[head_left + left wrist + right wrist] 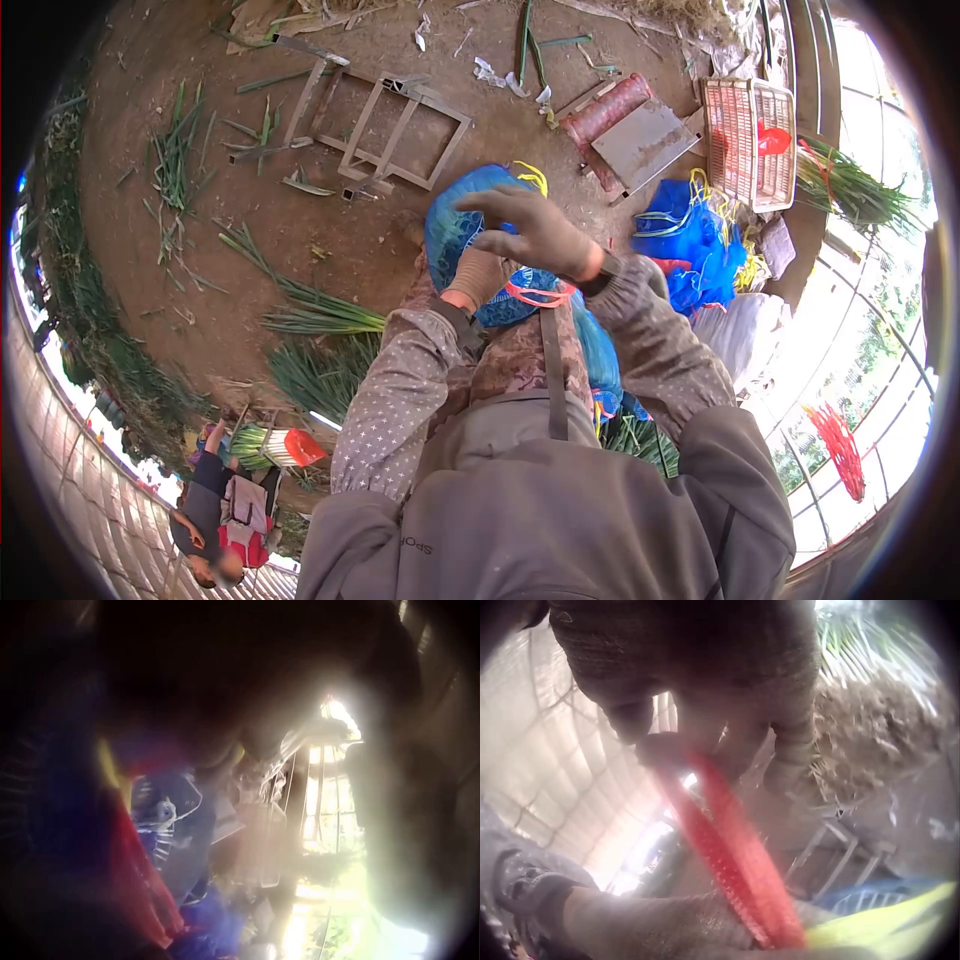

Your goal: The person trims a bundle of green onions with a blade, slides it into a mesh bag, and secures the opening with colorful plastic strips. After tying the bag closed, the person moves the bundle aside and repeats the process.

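Observation:
Both gloved hands are over a blue mesh bag (455,225) with a yellow cord (532,178), standing before the person's legs. The left hand (480,275) grips a red strap (540,297) at the bag's upper part. In the right wrist view, the looped strap (731,855) rises from the left hand (675,922) toward the right, beside yellow material (892,922). Above the left hand, the right hand (545,235) has its fingers extended and spread. The red strap (142,877) shows blurred in the left wrist view.
Metal frames (385,135) lie on the dirt floor, with cut green stalks (320,310) at left. A low seat (640,145), a plastic crate (725,140) and a pile of blue net bags (685,240) are on the right. Another person (215,500) is at lower left.

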The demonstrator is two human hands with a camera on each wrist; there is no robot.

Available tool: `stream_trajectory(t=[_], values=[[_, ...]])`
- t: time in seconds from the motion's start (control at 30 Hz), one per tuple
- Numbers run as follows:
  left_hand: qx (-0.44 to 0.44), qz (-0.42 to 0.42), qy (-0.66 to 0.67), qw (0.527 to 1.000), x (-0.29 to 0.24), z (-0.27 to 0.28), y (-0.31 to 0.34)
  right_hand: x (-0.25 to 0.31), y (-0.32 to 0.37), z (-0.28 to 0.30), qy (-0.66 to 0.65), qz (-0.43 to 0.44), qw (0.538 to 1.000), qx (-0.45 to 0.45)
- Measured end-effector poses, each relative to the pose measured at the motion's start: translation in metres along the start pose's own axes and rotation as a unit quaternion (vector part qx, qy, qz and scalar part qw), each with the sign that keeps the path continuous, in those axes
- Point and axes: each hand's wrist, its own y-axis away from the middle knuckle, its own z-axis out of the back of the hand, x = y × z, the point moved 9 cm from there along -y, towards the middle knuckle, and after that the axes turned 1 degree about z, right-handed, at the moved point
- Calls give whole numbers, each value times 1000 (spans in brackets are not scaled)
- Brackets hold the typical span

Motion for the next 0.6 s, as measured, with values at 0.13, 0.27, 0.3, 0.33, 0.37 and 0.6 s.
stream_trajectory(t=[0.13,0.27,0.3,0.33,0.37,0.6], values=[[88,98,237,963,53,-38,14,-75,-10,-35,-93,-84,992,26],[132,286,476,821,31,3,33,-104,64,-27,77,-165,983,-15],[132,301,483,812,44,3,40,-100,85,-22,89,-196,976,-37],[106,309,534,780,43,2,41,-110,113,-21,34,-257,962,-84],[81,315,581,746,40,3,40,-115,137,-27,-9,-269,958,-99],[-4,282,622,730,18,-1,58,-151,210,-65,-24,-368,902,-223]])
